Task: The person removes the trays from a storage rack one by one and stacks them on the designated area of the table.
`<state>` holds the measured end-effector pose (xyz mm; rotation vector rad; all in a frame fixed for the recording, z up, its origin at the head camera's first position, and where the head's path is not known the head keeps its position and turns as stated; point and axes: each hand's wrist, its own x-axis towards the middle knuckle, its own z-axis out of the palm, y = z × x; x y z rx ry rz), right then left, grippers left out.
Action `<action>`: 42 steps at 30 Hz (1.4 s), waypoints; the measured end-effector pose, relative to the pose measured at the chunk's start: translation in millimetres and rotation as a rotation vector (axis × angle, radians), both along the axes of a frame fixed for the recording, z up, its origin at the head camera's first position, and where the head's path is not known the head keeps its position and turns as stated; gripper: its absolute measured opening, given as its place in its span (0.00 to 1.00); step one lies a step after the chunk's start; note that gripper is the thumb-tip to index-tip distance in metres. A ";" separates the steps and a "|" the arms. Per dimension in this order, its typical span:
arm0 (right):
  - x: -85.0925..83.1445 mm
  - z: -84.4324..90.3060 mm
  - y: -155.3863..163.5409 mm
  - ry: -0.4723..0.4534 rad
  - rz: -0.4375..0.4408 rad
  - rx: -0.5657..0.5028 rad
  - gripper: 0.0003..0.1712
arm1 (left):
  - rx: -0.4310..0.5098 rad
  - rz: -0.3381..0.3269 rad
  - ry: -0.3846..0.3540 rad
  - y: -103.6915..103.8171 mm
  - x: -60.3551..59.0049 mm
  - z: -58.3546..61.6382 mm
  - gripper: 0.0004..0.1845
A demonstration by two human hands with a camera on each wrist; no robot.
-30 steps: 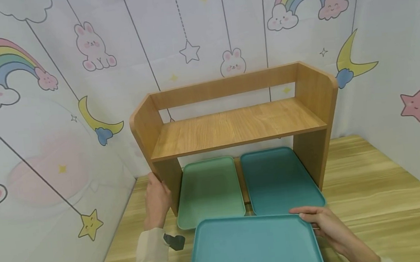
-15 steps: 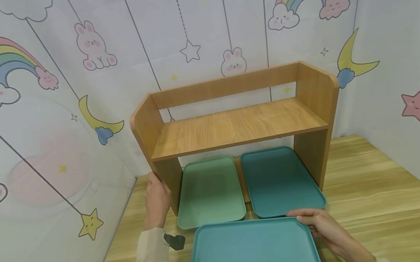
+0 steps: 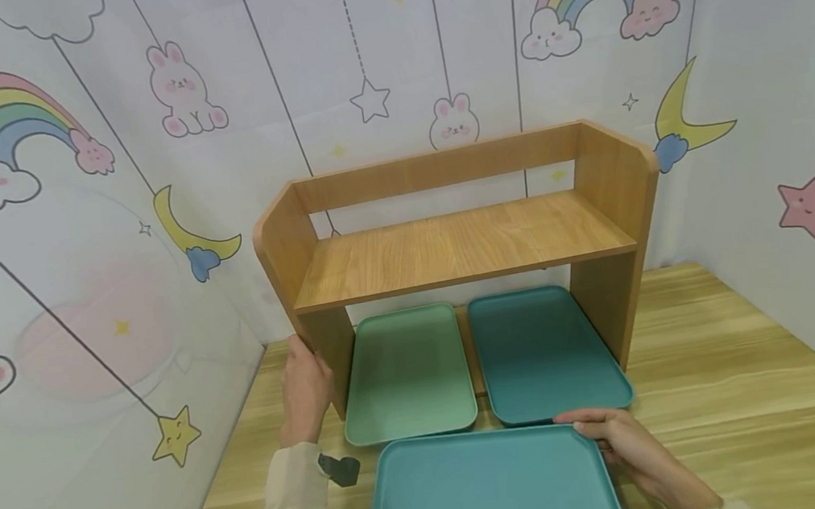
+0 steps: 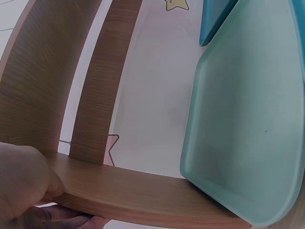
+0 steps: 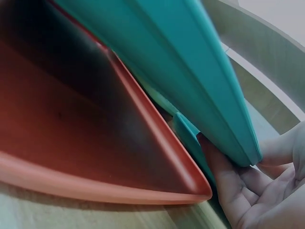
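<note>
Your left hand [image 3: 306,393] grips the left side panel of the wooden shelf [image 3: 450,247], while your right hand [image 3: 623,442], fingers curled, holds the far right corner of the teal tray [image 3: 489,486], lifted above an orange tray [image 5: 71,143], just in front of the light green tray [image 3: 406,372] and dark teal tray [image 3: 543,352] under the shelf.

white wall panels [image 3: 374,39] printed with rainbows, bunnies, moons and stars close in a pale wooden table [image 3: 738,371] on the back and both sides.
</note>
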<state>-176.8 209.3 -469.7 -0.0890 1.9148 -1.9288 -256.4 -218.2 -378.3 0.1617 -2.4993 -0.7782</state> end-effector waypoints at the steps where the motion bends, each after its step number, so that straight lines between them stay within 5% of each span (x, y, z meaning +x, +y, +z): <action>1: -0.2 -0.9 -0.1 -0.002 -0.002 -0.001 0.24 | -0.001 0.000 0.001 0.1 0.2 0.0 0.13; 22: 0.0 -14.9 -0.4 -0.009 -0.022 -0.028 0.24 | -0.004 -0.005 0.010 0.0 1.3 0.7 0.12; 42: 7.1 -14.9 -10.6 0.034 -0.233 0.156 0.25 | -0.007 0.000 0.007 0.1 0.7 -0.4 0.12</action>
